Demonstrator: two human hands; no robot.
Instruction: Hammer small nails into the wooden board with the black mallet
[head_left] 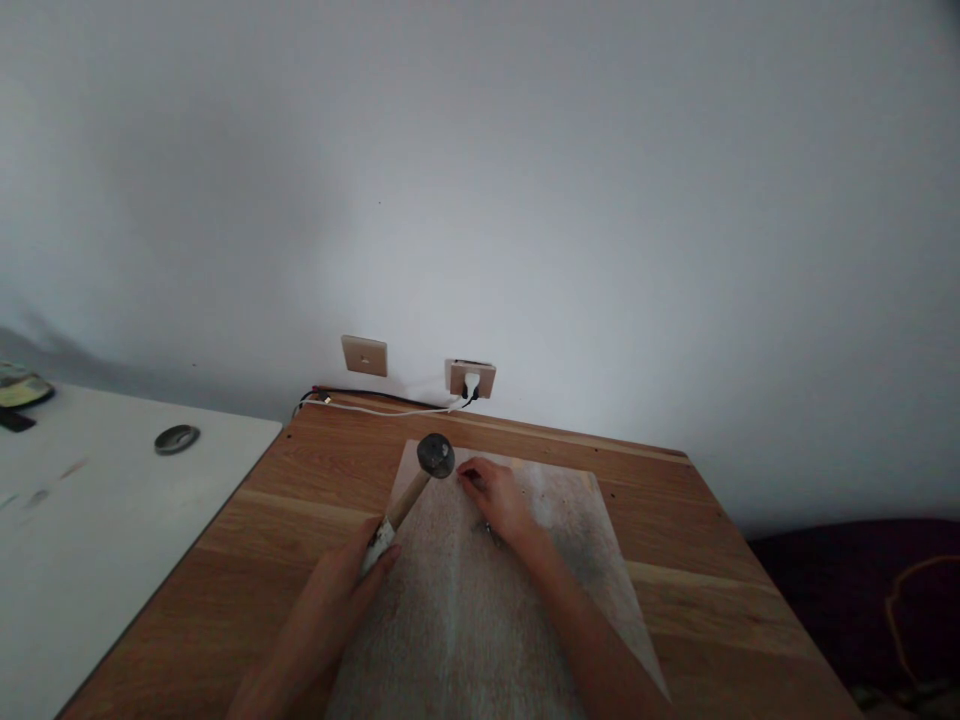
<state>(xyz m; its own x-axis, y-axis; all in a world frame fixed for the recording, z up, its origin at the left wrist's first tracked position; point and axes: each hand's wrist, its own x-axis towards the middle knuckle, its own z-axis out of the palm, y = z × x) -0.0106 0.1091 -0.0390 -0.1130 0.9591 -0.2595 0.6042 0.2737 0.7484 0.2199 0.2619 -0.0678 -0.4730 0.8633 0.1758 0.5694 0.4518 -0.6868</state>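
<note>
My left hand [352, 575] is wrapped around the handle of a rubber mallet [436, 456], which has a dark, rounded head and a wooden shaft with a whitish grip. The mallet tilts up and away, its head just left of my right fingertips. My right hand [495, 495] is over the far part of a worn, pale board [465, 610], fingers pinched together near its surface. Whatever they hold, if anything, is too small to make out. Beneath my right wrist, a small shiny metal piece [491, 533] partly shows on the board.
The board lies on a wooden table [247, 540] against a white wall. Cables [375, 405] run along the back edge to a socket with a plug [471, 382]. To the left, a white table [90, 560] holds a small grey dish [177, 438]. Dark fabric [847, 590] is at right.
</note>
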